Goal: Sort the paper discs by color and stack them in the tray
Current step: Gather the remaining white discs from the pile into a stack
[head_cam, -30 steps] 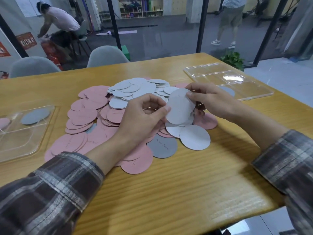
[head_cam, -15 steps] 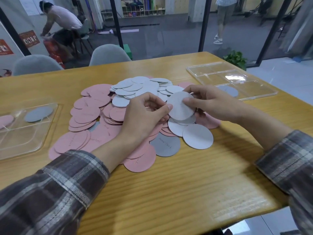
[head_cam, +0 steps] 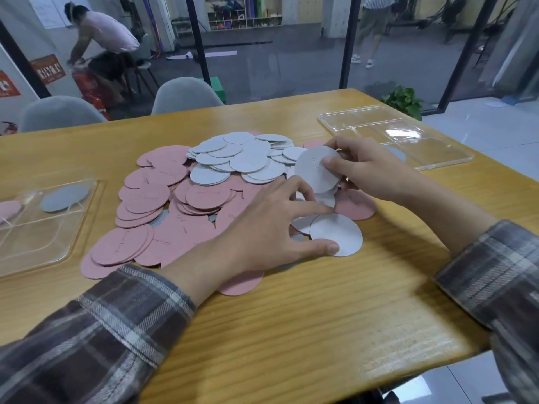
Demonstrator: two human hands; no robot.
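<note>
My right hand [head_cam: 370,170] pinches white stack [head_cam: 316,170] at right edge of pile [head_cam: 204,196]; my left hand [head_cam: 271,228], nearer one, spread open, thumb on loose white disc [head_cam: 341,231] at pile's near-right corner, possibly not gripped

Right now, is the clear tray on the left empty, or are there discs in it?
Not empty. The left tray holds a grey disc in one compartment and a pink disc in the next.

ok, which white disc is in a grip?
The white disc pinched in the right hand, raised and tilted. The rest lie flat; the left hand only touches one of them.
</note>
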